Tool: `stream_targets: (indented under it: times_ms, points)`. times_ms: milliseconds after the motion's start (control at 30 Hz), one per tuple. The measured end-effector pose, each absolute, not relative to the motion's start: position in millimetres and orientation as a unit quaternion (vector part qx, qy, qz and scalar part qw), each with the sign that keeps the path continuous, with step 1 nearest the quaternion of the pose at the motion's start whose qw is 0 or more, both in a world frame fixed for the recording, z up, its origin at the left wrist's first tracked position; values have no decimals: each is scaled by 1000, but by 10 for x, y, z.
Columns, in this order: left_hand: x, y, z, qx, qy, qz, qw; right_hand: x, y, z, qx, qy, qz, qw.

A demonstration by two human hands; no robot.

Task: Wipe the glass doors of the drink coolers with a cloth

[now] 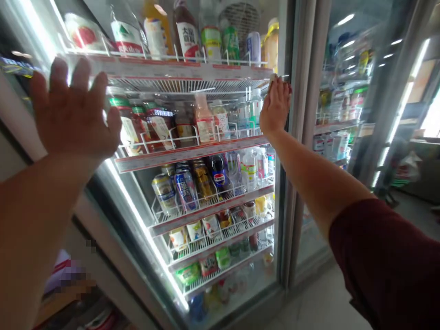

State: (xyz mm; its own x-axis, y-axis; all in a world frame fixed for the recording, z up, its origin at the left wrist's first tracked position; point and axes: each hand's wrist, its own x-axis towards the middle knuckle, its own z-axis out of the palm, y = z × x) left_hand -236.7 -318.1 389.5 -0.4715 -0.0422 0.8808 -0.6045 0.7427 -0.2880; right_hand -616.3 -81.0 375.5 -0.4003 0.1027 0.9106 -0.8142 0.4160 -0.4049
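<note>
My left hand (75, 110) is raised at the left, palm forward with the fingers spread, and holds nothing. It is in front of the left edge of a lit drinks fridge; whether it touches the glass I cannot tell. My right hand (276, 103) lies against the right side of the glass door, beside the metal frame (304, 137), fingers stretched upward and close together. A small pale edge at its fingertips is too blurred to name. Behind the glass, bottles fill the upper shelves, among them a pink bottle (205, 119) and a dark cola bottle (218, 172).
Cans such as a blue can (186, 189) stand on the middle shelf, with cups (210, 225) below. A second glass-fronted fridge (338, 110) adjoins on the right. Grey floor (319, 302) shows at the lower right. Packaged goods (63, 270) lie at the lower left.
</note>
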Motion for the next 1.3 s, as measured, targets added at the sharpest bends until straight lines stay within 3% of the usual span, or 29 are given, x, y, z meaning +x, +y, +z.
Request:
stream_targets:
  times_ms: [133,267,433,667,800,933,1167,1300]
  points:
    - [-2359,-3280,3892,182,-803,308,477,-5988,-911,4048,238,-710,477,460]
    - [-2345,-3360,3903,164,-807,302,481,-5466,-1148,3905,432,-656,352,509]
    - [-2344,-3369,3905,142,-815,283,485,-5232,-1161,3620,608,-582,254,476]
    - [-2365,-3367,3899,194,-798,315,476,-5832,-1156,4115,348,-627,487,499]
    - [-2360,-3349,3903,196,-807,303,468,-5409,-1427,3788,482,-585,410,507]
    - [-2346,-3314,3889,183,-807,306,470,-5182,-1341,3535,619,-556,305,464]
    - [-2339,-3313,3884,203,-804,326,455,-5515,-1115,3820,398,-648,436,481]
    - [-2317,-3300,3886,193,-814,310,452,-5128,-1247,3494,490,-648,340,473]
